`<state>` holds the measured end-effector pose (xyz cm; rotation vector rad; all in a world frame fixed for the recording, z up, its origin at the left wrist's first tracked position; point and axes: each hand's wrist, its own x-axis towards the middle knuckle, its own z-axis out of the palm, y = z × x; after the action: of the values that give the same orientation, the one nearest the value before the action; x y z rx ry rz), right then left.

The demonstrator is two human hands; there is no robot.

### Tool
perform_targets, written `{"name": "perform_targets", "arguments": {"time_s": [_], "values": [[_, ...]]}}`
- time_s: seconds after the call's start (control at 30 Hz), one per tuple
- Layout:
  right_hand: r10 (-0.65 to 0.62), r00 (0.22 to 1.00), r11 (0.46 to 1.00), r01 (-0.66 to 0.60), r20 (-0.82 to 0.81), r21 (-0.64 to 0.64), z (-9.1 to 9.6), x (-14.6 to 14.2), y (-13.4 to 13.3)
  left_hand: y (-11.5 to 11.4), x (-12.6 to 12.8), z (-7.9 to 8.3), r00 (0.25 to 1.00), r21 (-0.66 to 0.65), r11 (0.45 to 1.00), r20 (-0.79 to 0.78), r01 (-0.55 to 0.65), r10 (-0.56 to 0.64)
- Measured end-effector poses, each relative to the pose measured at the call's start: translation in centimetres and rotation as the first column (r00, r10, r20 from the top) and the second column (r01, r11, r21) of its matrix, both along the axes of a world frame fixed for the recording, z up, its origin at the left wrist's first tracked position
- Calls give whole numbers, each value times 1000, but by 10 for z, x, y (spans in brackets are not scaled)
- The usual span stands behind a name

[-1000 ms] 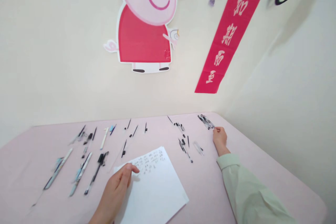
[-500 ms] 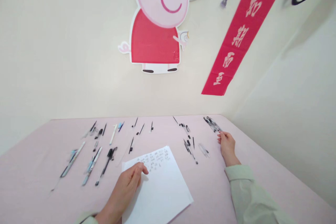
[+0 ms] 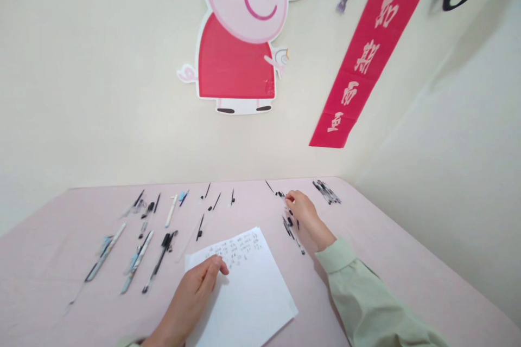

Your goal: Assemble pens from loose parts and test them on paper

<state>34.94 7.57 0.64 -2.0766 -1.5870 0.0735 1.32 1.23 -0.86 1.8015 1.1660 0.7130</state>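
Note:
My left hand (image 3: 193,295) rests on the left side of a white sheet of paper (image 3: 260,295) with handwriting near its top. Its fingers are curled together, and nothing shows in them. Farther out to the right, my right hand (image 3: 305,214) is over a loose group of black pen parts, its fingertips bent in a pinch. Whatever they grip is too small to make out. Small black pen parts (image 3: 279,193) lie just left of those fingertips. Below the hand are black refills and pieces (image 3: 293,234), partly covered by it.
A bundle of assembled black pens (image 3: 326,192) lies at the far right of the pink tabletop (image 3: 407,282). Several pens and parts spread over the left, including a white pen (image 3: 171,210) and a black-capped pen (image 3: 157,263). Thin refills (image 3: 200,227) lie behind the paper.
My right hand has moved left from the pen bundle to the pen parts right of centre. The left hand stays on the paper. The view has shifted slightly.

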Motion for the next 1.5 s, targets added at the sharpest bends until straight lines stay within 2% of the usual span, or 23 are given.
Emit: {"name": "perform_targets", "arguments": {"time_s": [0.2, 0.37, 0.6, 0.73, 1.0, 1.27, 1.4, 1.5], "values": [[-55, 980, 992, 76, 193, -103, 1, -17, 33, -1, 0, 3, 1000, 16, 1000, -5, 15, -15], [-23, 949, 985, 76, 315, -157, 4, -20, 57, 0, 1, 0, 1000, 20, 1000, -11, 17, -17], [2, 916, 966, 103, 401, -239, 0, -31, 87, 0, 1, -2, 1000, -13, 1000, -21, 18, -19], [11, 903, 956, 116, 430, -268, -4, -39, 95, 0, 0, -3, 1000, -22, 1000, -18, 19, -19], [93, 882, 963, 39, 462, -268, -4, -66, 74, 1, 0, -6, 1000, -11, 1000, -20, 20, -20], [167, 904, 951, -43, 393, -306, 1, -83, 47, 0, 1, -2, 999, 39, 999, -33, 33, -32], [216, 916, 946, -111, 338, -303, -3, -89, 30, 2, 0, -5, 993, 96, 988, -33, 120, -117], [237, 923, 947, -149, 303, -285, -5, -93, 17, 2, 0, -9, 973, 218, 950, -107, 222, -203]]}}
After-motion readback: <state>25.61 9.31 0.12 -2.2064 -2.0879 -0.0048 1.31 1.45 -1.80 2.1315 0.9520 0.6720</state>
